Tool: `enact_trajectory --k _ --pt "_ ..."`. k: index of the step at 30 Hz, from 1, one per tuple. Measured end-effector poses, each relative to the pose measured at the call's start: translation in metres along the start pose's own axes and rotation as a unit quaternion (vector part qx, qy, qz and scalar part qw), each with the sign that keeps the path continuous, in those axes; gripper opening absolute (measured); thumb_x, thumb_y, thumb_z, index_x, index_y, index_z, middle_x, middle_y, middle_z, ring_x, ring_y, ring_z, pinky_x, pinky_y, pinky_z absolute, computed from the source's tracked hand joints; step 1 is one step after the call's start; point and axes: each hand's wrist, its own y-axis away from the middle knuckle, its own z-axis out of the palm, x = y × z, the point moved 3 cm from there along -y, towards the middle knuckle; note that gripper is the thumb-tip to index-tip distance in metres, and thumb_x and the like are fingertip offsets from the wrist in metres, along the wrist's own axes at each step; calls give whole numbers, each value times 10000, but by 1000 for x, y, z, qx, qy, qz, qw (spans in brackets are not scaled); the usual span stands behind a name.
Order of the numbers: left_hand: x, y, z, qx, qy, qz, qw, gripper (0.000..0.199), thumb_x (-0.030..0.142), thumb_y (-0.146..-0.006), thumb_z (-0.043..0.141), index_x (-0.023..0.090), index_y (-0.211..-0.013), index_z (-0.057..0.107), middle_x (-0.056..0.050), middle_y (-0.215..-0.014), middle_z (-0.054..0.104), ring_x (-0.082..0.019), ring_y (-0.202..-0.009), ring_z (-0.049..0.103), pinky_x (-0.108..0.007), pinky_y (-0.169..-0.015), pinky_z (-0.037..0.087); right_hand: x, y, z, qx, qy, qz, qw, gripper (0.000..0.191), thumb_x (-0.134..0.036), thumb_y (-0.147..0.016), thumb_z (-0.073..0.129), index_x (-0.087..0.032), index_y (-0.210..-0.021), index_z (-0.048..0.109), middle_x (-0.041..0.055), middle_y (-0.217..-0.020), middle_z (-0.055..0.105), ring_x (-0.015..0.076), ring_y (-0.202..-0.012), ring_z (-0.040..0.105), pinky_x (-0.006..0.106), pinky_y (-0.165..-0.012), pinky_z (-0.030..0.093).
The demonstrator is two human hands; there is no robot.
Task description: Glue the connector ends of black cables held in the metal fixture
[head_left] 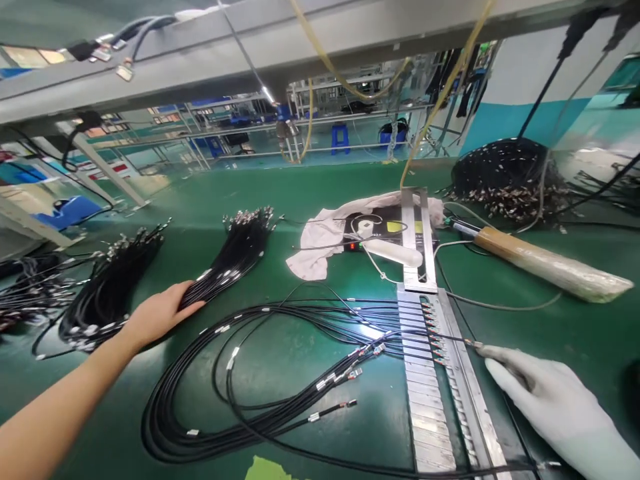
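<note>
My right hand [545, 393], in a white glove, pinches the end of a black cable [453, 337] between thumb and fingertips. That cable runs left across a slotted metal fixture [430, 427], where several cable ends with exposed coloured wires lie side by side. The rest of these cables curve in a large loop [155, 400] with white labels, some with metal plugs showing. My bare left hand [160, 313] is closed around the near part of a black cable bundle [235, 257]; its fingertips are partly hidden by the cables.
More black cable bundles [115, 287] lie at the left. Behind the fixture, a black device [380, 230] sits on a pinkish cloth [320, 243]. A wrapped tan roll [540, 260] and a large cable heap [505, 177] lie at right. A metal beam [200, 63] crosses overhead.
</note>
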Motion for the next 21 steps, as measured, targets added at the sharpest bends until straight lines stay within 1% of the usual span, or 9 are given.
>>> enact_trajectory --k 1,3,6,8,10,13,15,18,21 --pt "-13 10 1 20 -17 35 999 655 606 -897 285 100 -1256 494 -109 -1180 657 -336 -1040 665 -436 -918 496 -2 1 0 4 1 2 1000 384 -546 -876 487 -312 -1047 739 -2 -1038 754 305 -954 701 469 -831 550" --pt "-35 25 4 29 -31 52 998 661 621 -878 315 98 -1231 510 -140 -1144 679 -358 -1044 665 -442 -881 515 -8 2 -1 11 -5 -2 1000 384 -525 -896 479 -298 -1081 728 16 -1027 754 293 -938 698 452 -823 535" --pt "-39 39 0 95 -71 40 992 604 620 -851 323 158 -1160 559 -158 -1026 714 -393 -938 687 -449 -670 549 -20 3 -6 13 -14 -10 1000 379 -498 -918 467 -275 -1090 720 31 -957 756 268 -876 701 421 -796 522" --pt "-12 54 -8 147 -65 47 986 553 604 -841 374 188 -1150 566 -151 -1017 699 -407 -938 668 -490 -680 542 -25 3 -9 17 -15 -3 1000 375 -498 -917 465 -269 -1068 722 31 -928 755 268 -854 698 424 -790 516" --pt "35 80 -16 187 19 98 977 501 565 -853 422 198 -1171 549 -155 -1082 662 -399 -1016 623 -553 -850 502 -26 3 -12 17 -33 4 999 379 -504 -917 463 -261 -1052 721 38 -963 753 280 -887 691 442 -817 511" --pt "114 133 -13 153 166 163 961 371 484 -890 465 298 -1201 545 -81 -1199 623 -322 -1122 576 -485 -975 464 -24 5 -17 10 -95 18 995 399 -516 -938 433 -265 -1091 703 47 -1100 724 292 -1014 654 464 -897 495" --pt "150 164 -1 128 184 179 958 350 495 -897 490 303 -1177 577 -75 -1202 619 -299 -1118 571 -445 -959 471 -22 11 -22 -6 -134 11 991 407 -513 -951 412 -270 -1128 686 59 -1120 708 290 -1032 639 457 -905 499" --pt "162 182 16 128 201 190 952 267 495 -903 509 266 -993 613 -68 -1013 653 -270 -988 596 -411 -880 488 -30 29 -31 -53 -154 -67 984 371 -480 -917 489 -259 -1148 677 90 -1109 685 292 -1004 635 441 -883 514" --pt "142 162 21 129 222 241 936 250 432 -934 450 245 -881 607 -65 -905 663 -261 -930 605 -411 -874 485 -49 54 -38 -95 -119 -165 974 452 -481 -794 700 -283 -1196 645 89 -1140 655 294 -1018 614 417 -858 526"
